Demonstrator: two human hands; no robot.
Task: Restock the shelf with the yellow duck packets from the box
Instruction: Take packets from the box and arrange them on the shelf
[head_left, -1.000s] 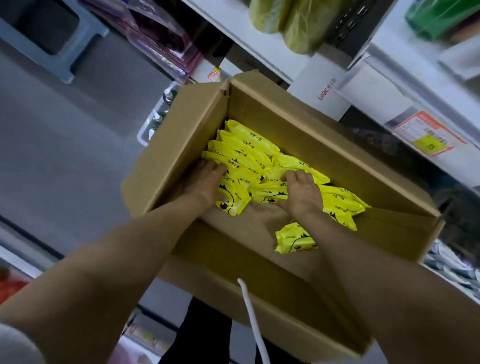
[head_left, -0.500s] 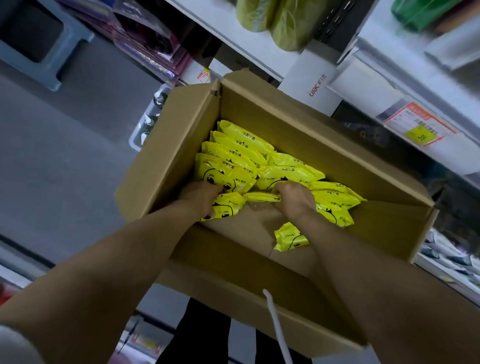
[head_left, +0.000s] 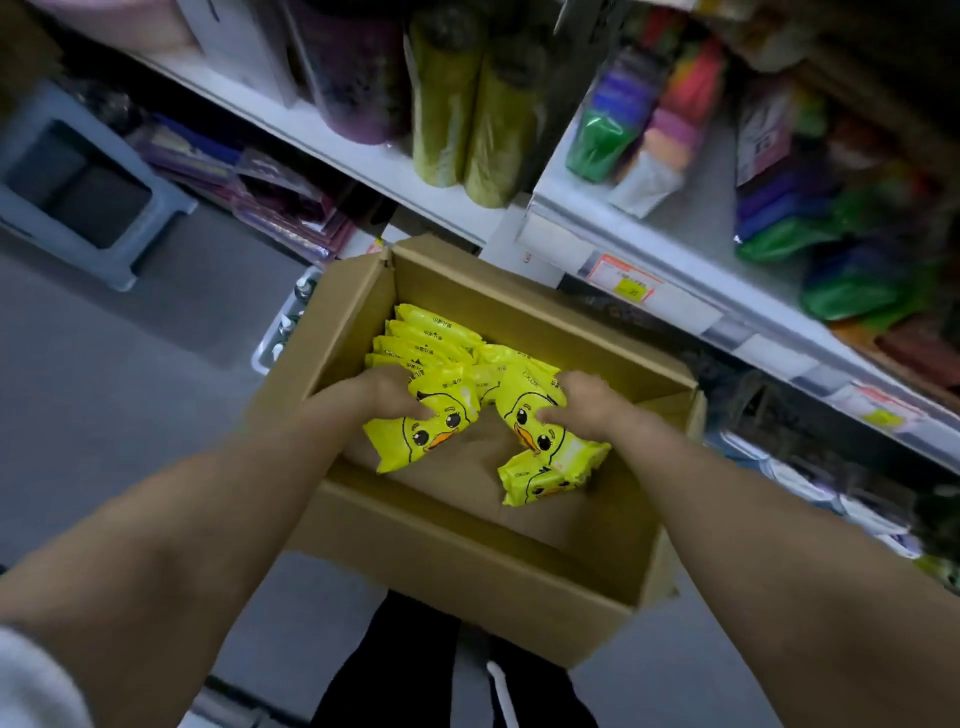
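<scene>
Shelf (head_left: 670, 262) runs along the far side and off to the right, with a white edge, mixed goods on it and two green rolls (head_left: 467, 119) at far centre. The cardboard box (head_left: 467, 556) sits open just below it, between my forearms. A row of yellow duck packets (head_left: 431, 335) stands on edge in the box's far left corner. My left grip (head_left: 384, 395) is inside the box on the left side, fingers curled round one held packet (head_left: 415, 441), thumb on its duck face, packet tilted. My right grip (head_left: 587, 408) is on the right, clamped the same way on a second held packet (head_left: 519, 395). The two held packets sit side by side with a small gap. A loose packet (head_left: 540, 483) lies on the box floor just near of my right grip, partly under the second held packet.
</scene>
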